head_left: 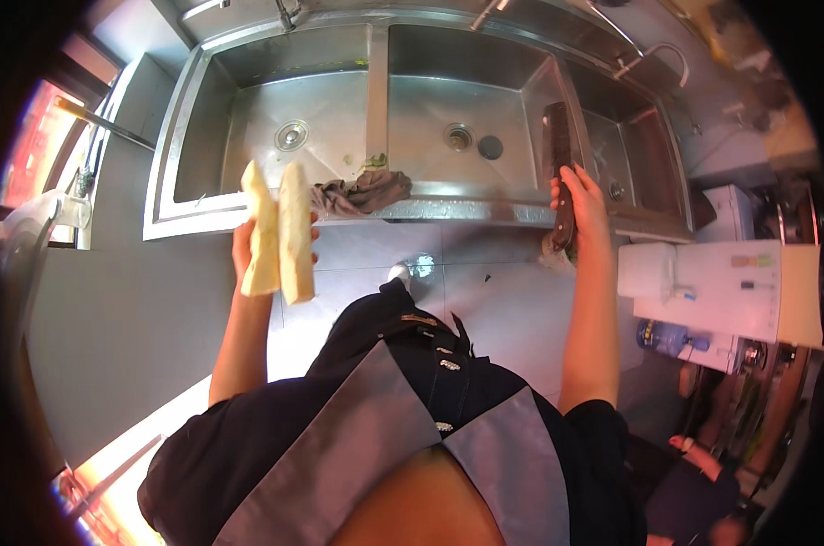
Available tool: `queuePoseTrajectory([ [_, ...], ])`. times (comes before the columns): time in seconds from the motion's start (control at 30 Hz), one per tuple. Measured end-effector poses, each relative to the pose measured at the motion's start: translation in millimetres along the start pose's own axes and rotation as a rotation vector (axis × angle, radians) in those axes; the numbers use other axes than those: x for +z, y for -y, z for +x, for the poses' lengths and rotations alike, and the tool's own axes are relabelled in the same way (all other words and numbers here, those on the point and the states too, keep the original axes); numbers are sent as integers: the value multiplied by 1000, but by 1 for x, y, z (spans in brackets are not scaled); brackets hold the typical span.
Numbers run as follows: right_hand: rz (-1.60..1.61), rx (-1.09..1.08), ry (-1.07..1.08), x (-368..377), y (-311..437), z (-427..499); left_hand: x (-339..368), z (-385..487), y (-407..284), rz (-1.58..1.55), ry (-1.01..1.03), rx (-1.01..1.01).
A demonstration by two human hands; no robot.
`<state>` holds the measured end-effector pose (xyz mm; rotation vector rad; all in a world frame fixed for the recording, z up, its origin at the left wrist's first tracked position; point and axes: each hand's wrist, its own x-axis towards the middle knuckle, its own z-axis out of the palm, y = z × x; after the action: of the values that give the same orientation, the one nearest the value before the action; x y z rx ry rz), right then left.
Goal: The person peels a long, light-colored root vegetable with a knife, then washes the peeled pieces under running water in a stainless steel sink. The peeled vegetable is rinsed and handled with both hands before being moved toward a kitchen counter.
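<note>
My left hand grips two long, pale yellow peeled vegetables, probably roots or stems, side by side. The left piece is knobbly and tapers at its top; the right piece is straighter. Both are held upright at the front rim of the left sink basin. In my right hand is a knife with a brown riveted handle. Its broad dark blade points away from me, over the right side of the middle basin. A crumpled brown cloth drapes over the front rim between my hands.
The steel sink has a left basin, a middle basin and a right basin. Green scraps lie by the divider. A plastic bag sits below the knife. At right stand a white table and another person.
</note>
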<state>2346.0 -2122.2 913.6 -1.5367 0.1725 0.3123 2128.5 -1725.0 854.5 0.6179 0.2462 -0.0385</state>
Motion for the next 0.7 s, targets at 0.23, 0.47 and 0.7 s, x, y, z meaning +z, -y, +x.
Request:
queuePoseTrajectory([
  [0.23, -773, 98, 151, -29, -91, 193, 58, 179, 37, -368, 229, -151],
  [0.47, -1218, -157, 153, -42, -210, 321, 63, 291, 104, -325, 21, -197],
  [0.7, -1290, -61, 171, -72, -288, 338, -7, 360, 174, -406, -193, -282],
])
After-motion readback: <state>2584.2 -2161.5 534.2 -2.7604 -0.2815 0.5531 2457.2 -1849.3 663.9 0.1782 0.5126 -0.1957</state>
